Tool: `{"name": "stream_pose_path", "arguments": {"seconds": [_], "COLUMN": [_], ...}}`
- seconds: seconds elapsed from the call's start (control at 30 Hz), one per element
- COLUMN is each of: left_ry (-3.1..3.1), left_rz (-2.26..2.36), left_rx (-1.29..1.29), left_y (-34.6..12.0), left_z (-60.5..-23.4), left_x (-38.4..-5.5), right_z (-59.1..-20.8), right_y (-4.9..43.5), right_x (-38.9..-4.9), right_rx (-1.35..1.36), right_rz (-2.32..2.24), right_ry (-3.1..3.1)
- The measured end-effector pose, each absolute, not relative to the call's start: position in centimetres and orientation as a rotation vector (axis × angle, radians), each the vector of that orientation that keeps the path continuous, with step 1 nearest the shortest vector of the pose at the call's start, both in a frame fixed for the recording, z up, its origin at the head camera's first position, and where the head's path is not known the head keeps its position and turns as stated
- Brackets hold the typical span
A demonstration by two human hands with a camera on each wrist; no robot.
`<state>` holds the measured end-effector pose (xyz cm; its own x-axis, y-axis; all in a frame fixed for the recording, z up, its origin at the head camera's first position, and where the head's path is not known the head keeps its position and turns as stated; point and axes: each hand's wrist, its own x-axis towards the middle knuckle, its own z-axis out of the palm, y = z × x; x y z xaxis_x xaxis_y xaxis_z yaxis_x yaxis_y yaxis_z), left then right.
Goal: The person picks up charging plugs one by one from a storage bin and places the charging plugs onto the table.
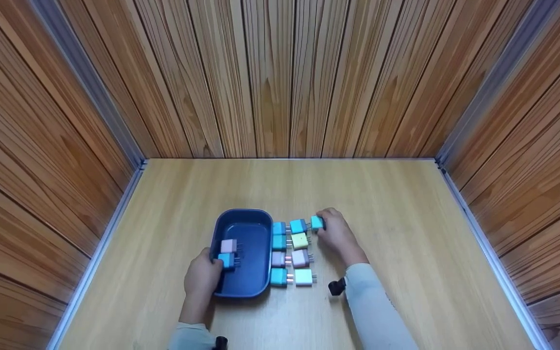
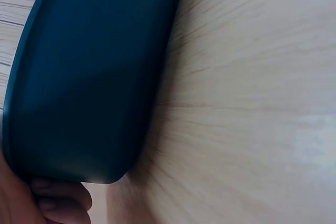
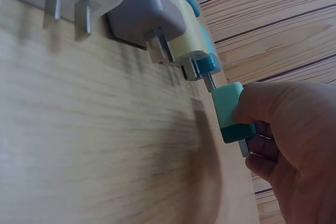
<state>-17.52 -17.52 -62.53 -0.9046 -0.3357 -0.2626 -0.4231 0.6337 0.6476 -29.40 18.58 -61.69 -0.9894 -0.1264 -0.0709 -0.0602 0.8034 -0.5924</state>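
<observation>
My left hand [image 1: 202, 276] grips the left wall of a dark blue tray [image 1: 247, 214], thumb over the rim. Curled fingertips [image 2: 65, 203] show against the tray's outside in the left wrist view. Inside the tray, by the thumb, lie a pink charger plug [image 1: 228, 246] and a blue one [image 1: 226, 261]. My right hand [image 1: 338, 236] pinches a teal charger plug [image 3: 228, 104] at the far end of a second column of plugs. Just left of it sits a blue plug [image 1: 298, 226], its prongs facing the held one.
Two columns of charger plugs stand right of the tray, including a yellow one [image 1: 300, 240], a lilac one [image 1: 301, 258] and a white one [image 1: 303, 277]. Wood-plank walls [image 1: 280, 78] enclose the table [image 1: 406, 233] at the back and sides.
</observation>
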Motion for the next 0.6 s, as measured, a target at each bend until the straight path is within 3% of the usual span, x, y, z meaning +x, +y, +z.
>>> {"name": "stream_pose_path", "arguments": {"seconds": [0.6], "left_ry": [2.749], "left_rz": [1.093], "left_rx": [-0.651], "left_y": [-17.53], "left_z": [-62.49], "left_x": [-17.52], "right_z": [-61.91], "right_y": [18.74], "right_x": [-30.02], "right_rx": [-0.208], "right_rz": [-0.919], "right_ry": [2.861]}}
